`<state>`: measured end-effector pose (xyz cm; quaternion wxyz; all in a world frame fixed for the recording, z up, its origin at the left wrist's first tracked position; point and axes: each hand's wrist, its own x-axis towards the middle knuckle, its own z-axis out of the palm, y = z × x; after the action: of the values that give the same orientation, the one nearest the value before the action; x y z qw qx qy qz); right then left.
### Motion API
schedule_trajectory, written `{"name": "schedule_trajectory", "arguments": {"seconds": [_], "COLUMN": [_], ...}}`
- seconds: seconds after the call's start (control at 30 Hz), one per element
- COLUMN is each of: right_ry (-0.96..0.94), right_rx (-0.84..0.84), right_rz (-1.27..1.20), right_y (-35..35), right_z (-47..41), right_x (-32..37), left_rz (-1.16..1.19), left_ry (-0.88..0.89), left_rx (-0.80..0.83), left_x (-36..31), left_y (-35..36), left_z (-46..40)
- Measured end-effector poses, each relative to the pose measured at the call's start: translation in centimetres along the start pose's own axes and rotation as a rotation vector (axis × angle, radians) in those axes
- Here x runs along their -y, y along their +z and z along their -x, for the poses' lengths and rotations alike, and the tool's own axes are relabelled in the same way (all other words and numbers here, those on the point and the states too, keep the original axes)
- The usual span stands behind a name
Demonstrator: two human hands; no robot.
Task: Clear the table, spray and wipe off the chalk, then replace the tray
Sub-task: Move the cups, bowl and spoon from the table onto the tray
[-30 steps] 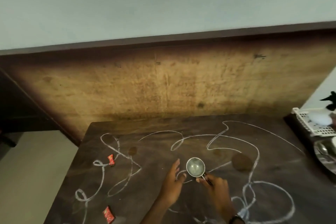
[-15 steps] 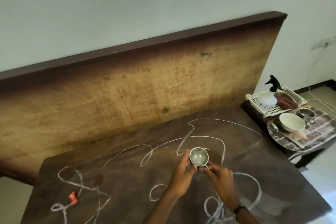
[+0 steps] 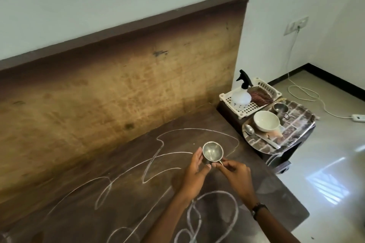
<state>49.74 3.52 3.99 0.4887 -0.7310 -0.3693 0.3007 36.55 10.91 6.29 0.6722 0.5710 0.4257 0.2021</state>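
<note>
Over the chalky table point(image 3: 122, 167), both hands held a small steel cup point(image 3: 212, 152) — left hand point(image 3: 194, 173) curled round its side, right hand point(image 3: 234, 173) pinching its handle. Far right sat the tray point(image 3: 300, 122).

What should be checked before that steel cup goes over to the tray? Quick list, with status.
1. Grip: left hand cradles the steel cup, right hand pinches its handle: ok.
2. Cup empty: nothing visible inside: ok.
3. Free spot on tray: bare patch at its right side, clear of the white bowl, spoon and second steel cup: ok.
4. Tray steady on its stand: cannot tell.
5. Table cleared: cannot tell, its left part is out of view.
6. Spray bottle at hand in basket: ok.
</note>
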Motion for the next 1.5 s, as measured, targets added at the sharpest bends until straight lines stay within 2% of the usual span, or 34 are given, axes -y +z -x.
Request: {"name": "schedule_trajectory", "arguments": {"seconds": [0.4, 0.63, 0.73, 0.9, 1.23, 1.5], "right_ry": [0.067, 0.133, 0.219, 0.313, 0.362, 0.433], "right_rx": [-0.304, -0.557, -0.609, -0.563, -0.464, -0.469], "right_rz": [-0.089, -0.285, -0.323, -0.303, -0.251, -0.169], "right_y": [-19.4, -27.1, -28.6, -28.6, -27.8, -28.5], "right_z": [-13.6, -22.2, -25.2, -27.7, -30.2, -30.6], "right_x": [-7.8, -11.1, -13.0, -15.8, -18.5, -19.3], "left_rz": [0.117, 0.086, 0.068, 0.049, 0.022, 0.035], "left_ry": [0.020, -0.031, -0.053, -0.084, -0.109, -0.110], "left_rx": [0.140, 0.151, 0.149, 0.131, 0.096, 0.091], "left_x": [-2.8, -2.4, -1.6, -0.5, 0.5, 0.2], "left_y": [19.1, 23.1, 23.6, 23.8, 23.4, 22.7], "left_z": [-14.4, -19.4, -20.5, -21.6, -22.6, -22.3]}}
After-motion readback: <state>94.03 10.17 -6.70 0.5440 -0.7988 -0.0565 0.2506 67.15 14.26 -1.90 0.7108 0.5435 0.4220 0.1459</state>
